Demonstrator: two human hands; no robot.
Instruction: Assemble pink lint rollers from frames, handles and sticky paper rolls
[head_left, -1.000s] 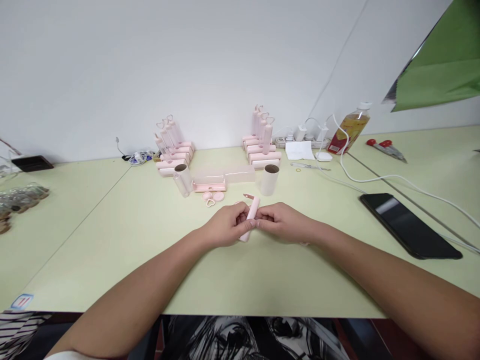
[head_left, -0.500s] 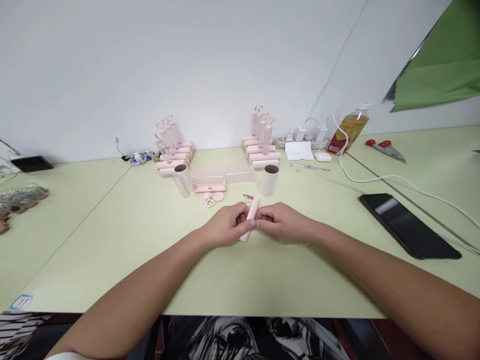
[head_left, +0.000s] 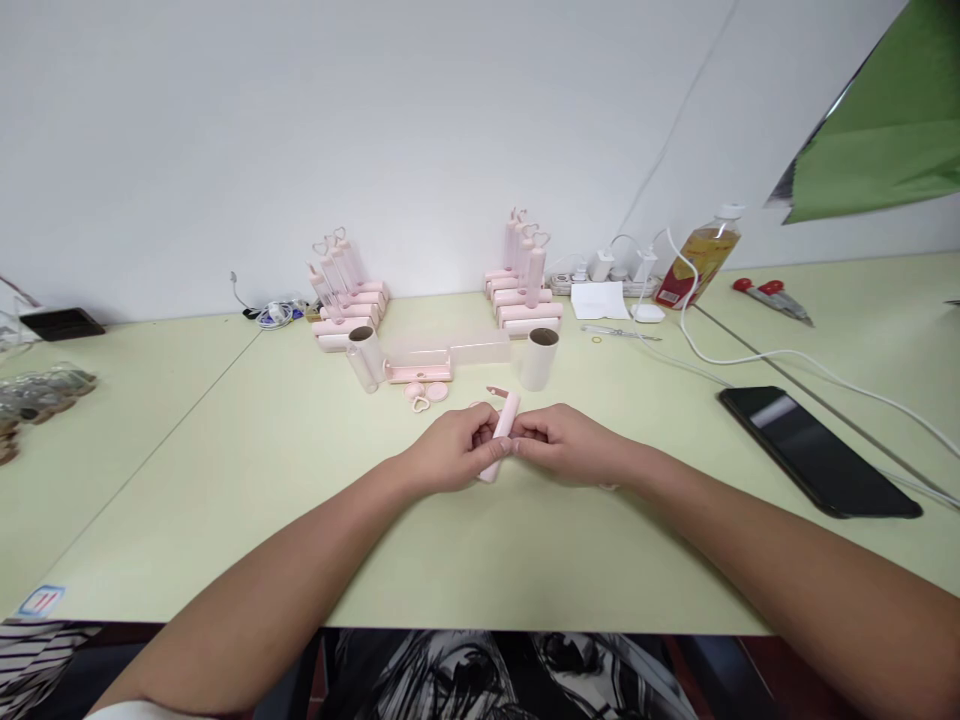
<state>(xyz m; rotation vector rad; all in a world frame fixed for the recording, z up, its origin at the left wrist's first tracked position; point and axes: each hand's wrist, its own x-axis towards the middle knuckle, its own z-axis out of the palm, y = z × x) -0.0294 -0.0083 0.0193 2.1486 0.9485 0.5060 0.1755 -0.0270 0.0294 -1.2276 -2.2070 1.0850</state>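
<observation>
Pink bar-shaped part [head_left: 508, 420], tilted, over the middle of a pale green table [head_left: 435, 560] before a white wall [head_left: 420, 130]. The left hand [head_left: 448, 450] grasps it; the right hand [head_left: 566, 440] lies close against it, whether gripping cannot be told. Beyond stand two open-topped white tubes [head_left: 537, 365], contents not discernible. At right, a capped bottle [head_left: 701, 262] holds amber liquid; its label is too small to read. A blue-framed sticker [head_left: 42, 600] bears red strokes.

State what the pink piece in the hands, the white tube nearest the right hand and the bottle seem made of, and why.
Pink piece: probably plastic, satin; smooth, evenly coloured surface.
Tube: likely cardboard, matt white outside; its mouth shows brown inside.
Bottle: probably clear plastic, glossy; see-through near its top.
</observation>
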